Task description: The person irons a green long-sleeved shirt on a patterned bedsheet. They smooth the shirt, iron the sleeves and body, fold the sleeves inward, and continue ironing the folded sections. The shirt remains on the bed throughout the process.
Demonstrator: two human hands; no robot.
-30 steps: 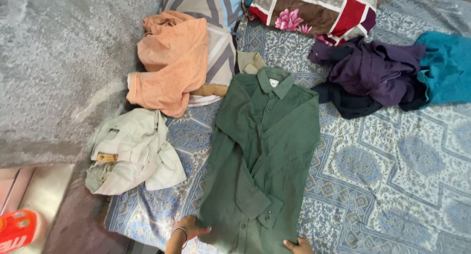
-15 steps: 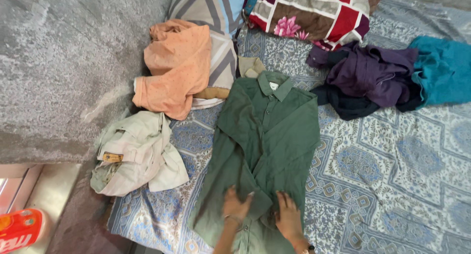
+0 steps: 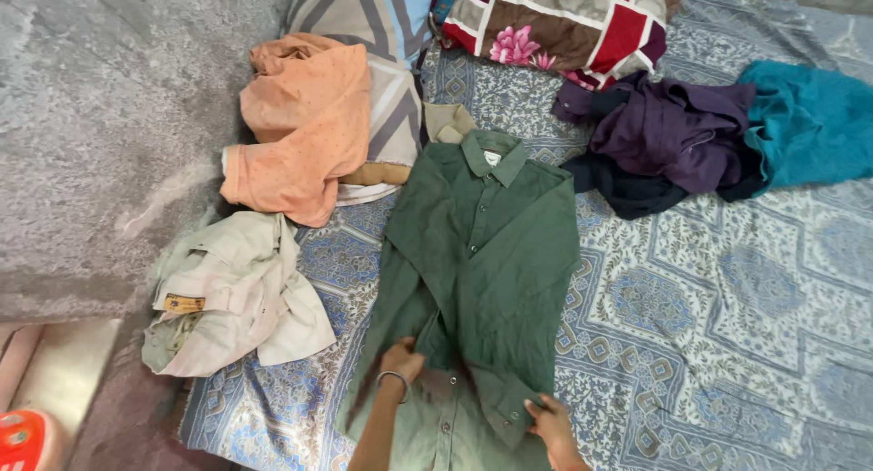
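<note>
On bedsheet (image 3: 727, 298), green shirt (image 3: 482, 253) lengthwise, collar far

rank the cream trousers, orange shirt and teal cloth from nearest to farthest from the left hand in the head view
From the left hand:
1. cream trousers, just to its left at the bed's edge.
2. orange shirt, farther up on the left, by the pillow.
3. teal cloth, far across at upper right.

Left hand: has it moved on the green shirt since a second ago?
Yes. The left hand went from the green shirt's bottom edge up toward its collar.
</note>
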